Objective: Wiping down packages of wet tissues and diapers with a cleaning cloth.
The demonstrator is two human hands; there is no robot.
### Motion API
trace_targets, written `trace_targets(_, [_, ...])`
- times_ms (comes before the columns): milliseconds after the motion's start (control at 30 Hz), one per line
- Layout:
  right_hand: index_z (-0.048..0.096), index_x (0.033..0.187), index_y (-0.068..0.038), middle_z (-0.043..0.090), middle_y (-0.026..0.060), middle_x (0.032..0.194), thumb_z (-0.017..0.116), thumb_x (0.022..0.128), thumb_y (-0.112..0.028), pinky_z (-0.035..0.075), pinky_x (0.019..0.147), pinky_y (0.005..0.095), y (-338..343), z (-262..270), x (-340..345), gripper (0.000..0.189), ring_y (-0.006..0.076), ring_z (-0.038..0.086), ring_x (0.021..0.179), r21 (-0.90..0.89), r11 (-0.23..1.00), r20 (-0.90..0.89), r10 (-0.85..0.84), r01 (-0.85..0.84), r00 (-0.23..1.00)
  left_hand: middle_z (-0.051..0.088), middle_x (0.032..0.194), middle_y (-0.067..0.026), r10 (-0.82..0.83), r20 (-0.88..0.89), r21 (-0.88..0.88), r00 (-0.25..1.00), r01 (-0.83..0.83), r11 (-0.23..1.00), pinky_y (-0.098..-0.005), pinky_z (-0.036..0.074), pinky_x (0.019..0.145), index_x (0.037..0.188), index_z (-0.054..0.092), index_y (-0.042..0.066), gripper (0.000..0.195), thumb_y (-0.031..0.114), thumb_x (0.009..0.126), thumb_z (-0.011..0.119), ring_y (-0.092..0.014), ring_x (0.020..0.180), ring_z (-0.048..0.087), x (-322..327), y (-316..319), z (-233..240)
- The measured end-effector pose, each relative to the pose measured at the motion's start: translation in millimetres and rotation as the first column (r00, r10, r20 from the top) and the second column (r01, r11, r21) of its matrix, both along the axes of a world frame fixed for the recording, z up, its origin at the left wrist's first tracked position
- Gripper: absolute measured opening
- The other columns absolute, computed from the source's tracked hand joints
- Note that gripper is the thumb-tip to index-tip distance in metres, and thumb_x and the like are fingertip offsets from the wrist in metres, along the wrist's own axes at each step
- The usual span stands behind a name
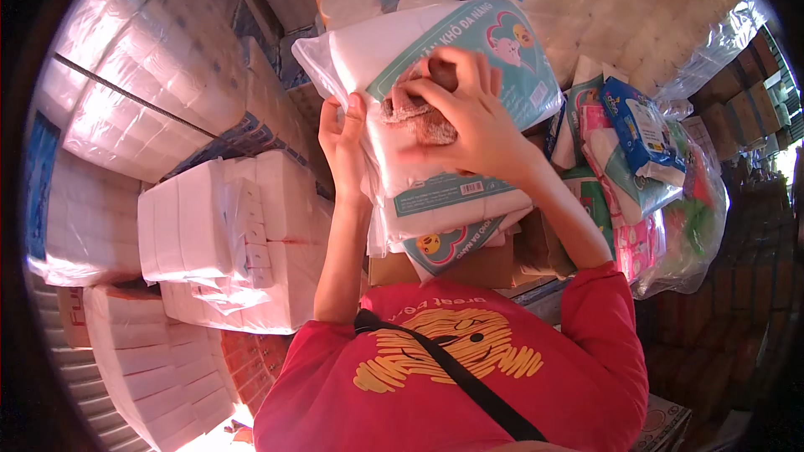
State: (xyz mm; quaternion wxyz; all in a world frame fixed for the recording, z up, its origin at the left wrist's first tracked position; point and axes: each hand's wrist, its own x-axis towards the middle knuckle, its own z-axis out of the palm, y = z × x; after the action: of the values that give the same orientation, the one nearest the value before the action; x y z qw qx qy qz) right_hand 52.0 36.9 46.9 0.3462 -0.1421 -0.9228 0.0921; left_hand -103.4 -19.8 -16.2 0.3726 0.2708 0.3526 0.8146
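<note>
Before me lies a large clear-plastic pack of white dry wipes (389,31) with a teal printed band. My left hand (344,138) grips the loose plastic at its left edge, thumb on top. A crumpled brownish cloth (421,116) is bunched in my right hand (480,116), which presses over the pack's middle; the fingers are slightly blurred. Beneath it, towards my chest, sits another pack with a teal strip (440,199). Lower still, a corner of a similar pack (433,248) with a cartoon chick shows above a cardboard box (477,268).
Wrapped bundles of white tissue (188,220) are stacked at my left, with a taut rope (135,97) across the taller stack. To the right, a blue wipes packet (644,129) tops a pile of mixed packets in clear plastic (706,232). More wrapped rolls (584,19) stand behind.
</note>
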Motion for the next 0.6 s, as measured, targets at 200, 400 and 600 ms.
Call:
trace_targets(200, [0.057, 0.094, -0.003, 0.048, 0.0125, 0.109, 0.067, 0.070, -0.021, 0.035, 0.088, 0.0386, 44.0, -16.2, 0.8, 0.032, 0.0305, 0.047, 0.100, 0.050, 0.979, -0.283, -0.175, 0.197, 0.943, 0.058, 0.078, -0.0024, 0.061, -0.017, 0.025, 0.998, -0.060, 0.998, -0.0190, 0.041, 0.061, 0.096, 0.046, 0.004, 0.021, 0.016, 0.086, 0.061, -0.006, 0.068, 0.051, 1.4, -5.6, 0.9])
trace_targets(400, [0.051, 0.104, 0.000, 0.050, 0.0206, 0.102, 0.057, 0.082, -0.025, 0.038, 0.082, 0.0399, 137.8, -59.8, 39.5, 0.034, 0.0368, 0.047, 0.097, -0.294, 0.871, -0.398, -0.485, 0.393, 0.779, 0.056, 0.072, -0.0005, 0.147, -0.091, 0.086, 0.985, -0.139, 0.987, -0.0147, 0.033, 0.058, 0.096, 0.042, 0.004, 0.021, 0.010, 0.086, 0.059, -0.003, 0.064, 0.045, -8.9, -16.2, 9.2])
trace_targets(600, [0.047, 0.102, 0.000, 0.053, 0.0116, 0.097, 0.050, 0.087, -0.017, 0.041, 0.075, 0.0288, 77.4, -42.1, -6.1, 0.022, 0.0180, 0.050, 0.086, -0.433, 0.863, -0.513, -0.473, 0.259, 0.716, 0.057, 0.076, -0.0033, 0.147, -0.029, 0.145, 0.989, -0.141, 0.979, -0.0162, 0.037, 0.064, 0.098, 0.040, 0.006, 0.022, 0.007, 0.086, 0.058, -0.005, 0.069, 0.050, -2.1, -3.6, 9.1])
